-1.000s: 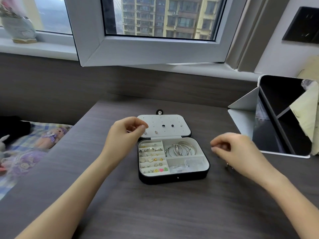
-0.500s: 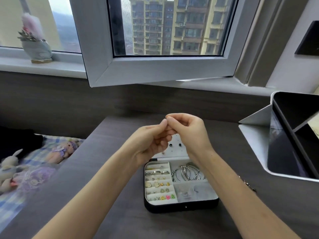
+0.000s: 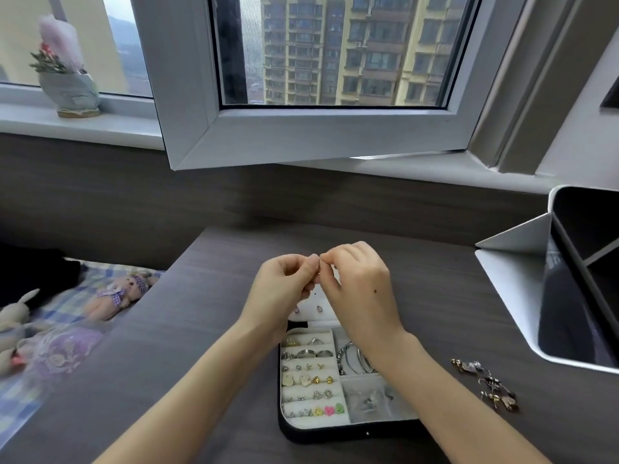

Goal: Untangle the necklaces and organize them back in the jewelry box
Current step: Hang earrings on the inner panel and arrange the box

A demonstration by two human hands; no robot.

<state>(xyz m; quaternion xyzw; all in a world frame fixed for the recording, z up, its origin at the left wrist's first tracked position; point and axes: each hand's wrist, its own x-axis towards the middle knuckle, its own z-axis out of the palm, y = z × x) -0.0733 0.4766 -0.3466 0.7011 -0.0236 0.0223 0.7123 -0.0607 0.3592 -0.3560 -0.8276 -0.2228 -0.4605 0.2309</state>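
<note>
Dark wood-grain counter fills the head view. Above it the left hand and the right hand are raised with their fingertips touching. Each grip is narrow, thumb and forefinger curled and pinched on a tiny piece. It shows only as a pale glint just under the meeting fingertips, too fine to tell whether it is chain.

Directly beneath the grip, and nearer the person, the black jewelry box lies open on the counter. Its white lid is laid flat right under the grip, with a few studs pinned in it. Both forearms cross the box. The compartments left of the right wrist hold rows of rings and earrings, and bangles lie just beside that wrist.

A loose tangle of jewellery lies on the bare counter, well apart from the grip, to its right and nearer the person, outside the box.

Further right of the grip a tablet in a white case stands propped. Behind the grip is the window frame.
</note>
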